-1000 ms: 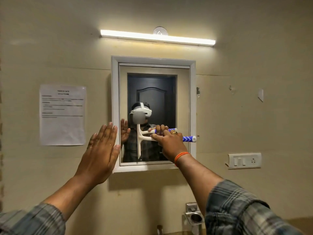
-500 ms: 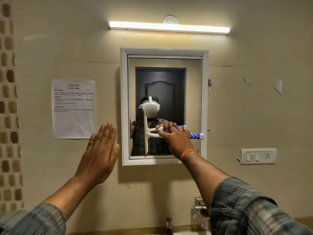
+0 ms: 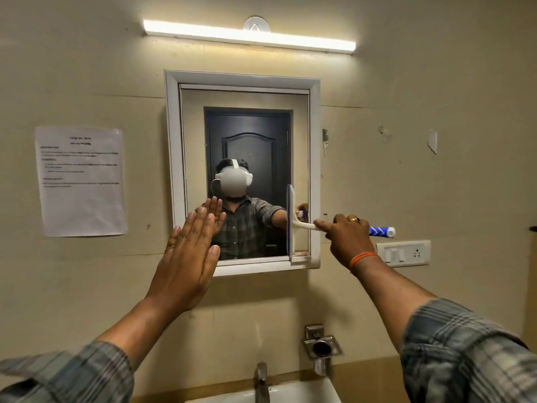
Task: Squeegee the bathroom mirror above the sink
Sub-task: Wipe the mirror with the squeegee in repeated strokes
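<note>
A white-framed mirror (image 3: pixel 174 146) hangs on the beige wall above the sink (image 3: pixel 293 392). My right hand (image 3: pixel 347 241) grips the blue-and-white handle of a white squeegee (image 3: pixel 291 225). Its blade stands upright against the glass near the mirror's right edge, low down. My left hand (image 3: pixel 189 257) is raised flat with straight fingers in front of the mirror's lower left corner, holding nothing. Whether it touches the wall or frame is unclear.
A printed paper notice (image 3: pixel 81 181) is stuck to the wall at the left. A switch and socket plate (image 3: pixel 404 253) sits right of the mirror. A metal holder (image 3: pixel 321 346) and a tap (image 3: pixel 261 379) are below. A tube light (image 3: pixel 250 36) glows above.
My right hand has drawn the squeegee rightward across the glass, from the middle to the right edge. The left hand keeps its flat pose; the view shifted and now shows the sink.
</note>
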